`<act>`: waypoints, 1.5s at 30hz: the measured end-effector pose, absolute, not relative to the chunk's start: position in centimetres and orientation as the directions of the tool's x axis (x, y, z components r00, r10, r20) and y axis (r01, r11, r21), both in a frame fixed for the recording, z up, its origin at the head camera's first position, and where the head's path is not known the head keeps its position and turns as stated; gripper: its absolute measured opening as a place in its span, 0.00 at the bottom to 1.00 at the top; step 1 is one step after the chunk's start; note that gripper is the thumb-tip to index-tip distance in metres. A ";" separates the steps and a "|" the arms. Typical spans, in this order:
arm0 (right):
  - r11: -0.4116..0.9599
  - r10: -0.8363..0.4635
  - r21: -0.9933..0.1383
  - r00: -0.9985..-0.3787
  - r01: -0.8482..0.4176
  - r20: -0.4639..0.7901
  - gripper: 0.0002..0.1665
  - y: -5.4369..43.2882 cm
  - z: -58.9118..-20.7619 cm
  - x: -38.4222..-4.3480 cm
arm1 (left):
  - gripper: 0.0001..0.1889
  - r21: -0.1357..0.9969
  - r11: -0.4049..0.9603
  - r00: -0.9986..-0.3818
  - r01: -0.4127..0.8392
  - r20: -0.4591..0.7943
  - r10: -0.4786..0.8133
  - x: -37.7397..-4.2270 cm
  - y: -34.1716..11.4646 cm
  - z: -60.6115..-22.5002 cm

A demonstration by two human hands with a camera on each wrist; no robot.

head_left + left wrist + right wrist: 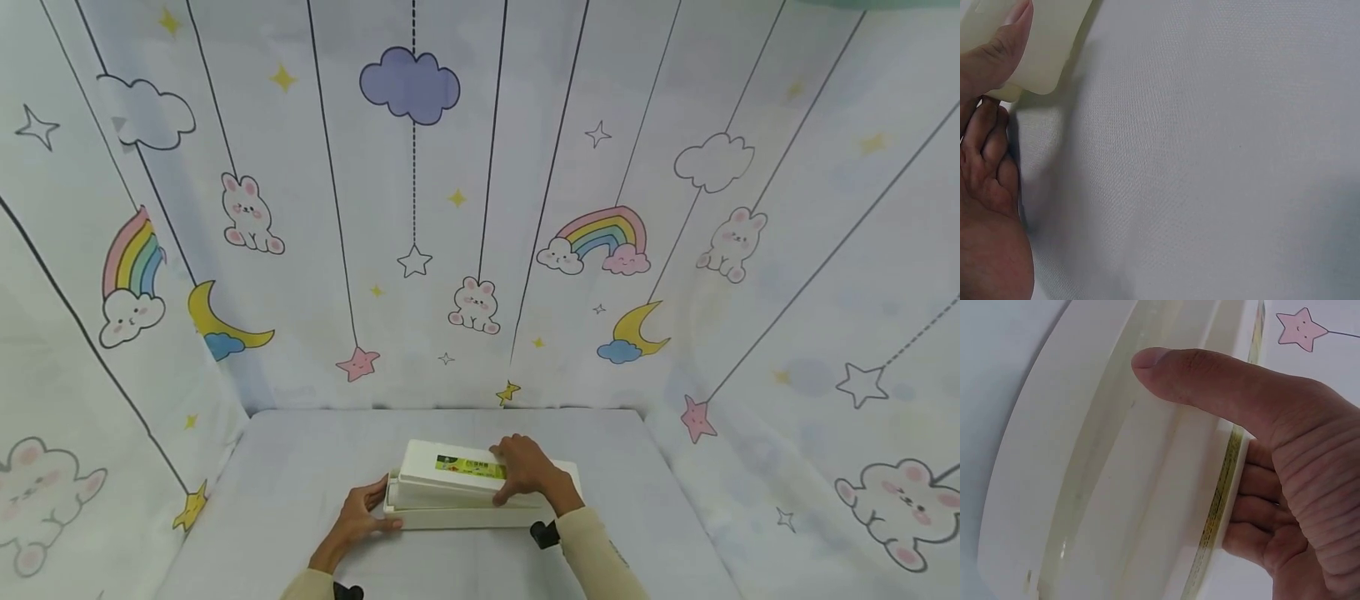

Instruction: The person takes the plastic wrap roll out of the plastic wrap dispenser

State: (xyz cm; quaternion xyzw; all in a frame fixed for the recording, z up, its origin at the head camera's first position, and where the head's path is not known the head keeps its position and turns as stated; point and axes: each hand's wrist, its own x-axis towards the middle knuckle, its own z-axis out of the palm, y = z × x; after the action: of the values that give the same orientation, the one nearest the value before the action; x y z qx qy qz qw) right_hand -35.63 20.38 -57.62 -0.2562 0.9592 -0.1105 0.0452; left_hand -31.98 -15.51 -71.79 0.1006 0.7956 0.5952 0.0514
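A long white plastic box stands on the table, its base [468,519] lying lengthwise from left to right. Its lid [420,460], with a green and yellow label [468,467], sits tilted over the base, the left end raised. My left hand [358,514] holds the base's left end; in the left wrist view the thumb lies on the pale box wall [1054,50] and the fingers curl behind the corner. My right hand [527,472] grips the lid across its width, thumb [1179,372] on the near side and fingers on the far edge.
A white cloth covers the table [300,458]. Cloth walls [420,333] printed with rabbits, stars, clouds and rainbows rise at the back and both sides. A black wrist strap piece [545,534] shows by the right sleeve.
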 end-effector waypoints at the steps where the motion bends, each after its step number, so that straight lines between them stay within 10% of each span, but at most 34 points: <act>1: 0.845 -0.501 -0.232 -0.865 -0.482 -0.029 0.53 20.5 -57.6 -35.6 | 0.55 0.958 0.267 -0.974 0.102 0.041 0.224 -32.0 -15.5 -71.8; 45: 0.904 -0.344 -0.259 -0.938 -0.339 0.028 0.51 24.7 -56.2 -35.1 | 0.54 0.965 0.249 -0.977 0.083 0.030 0.210 -32.0 -15.5 -71.7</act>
State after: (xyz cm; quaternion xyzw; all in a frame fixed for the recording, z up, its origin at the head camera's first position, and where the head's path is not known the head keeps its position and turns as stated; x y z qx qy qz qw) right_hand -35.07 24.69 -56.24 -0.1752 0.9757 -0.1309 0.0093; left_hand -32.00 -15.48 -71.75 0.0930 0.7885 0.6056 0.0524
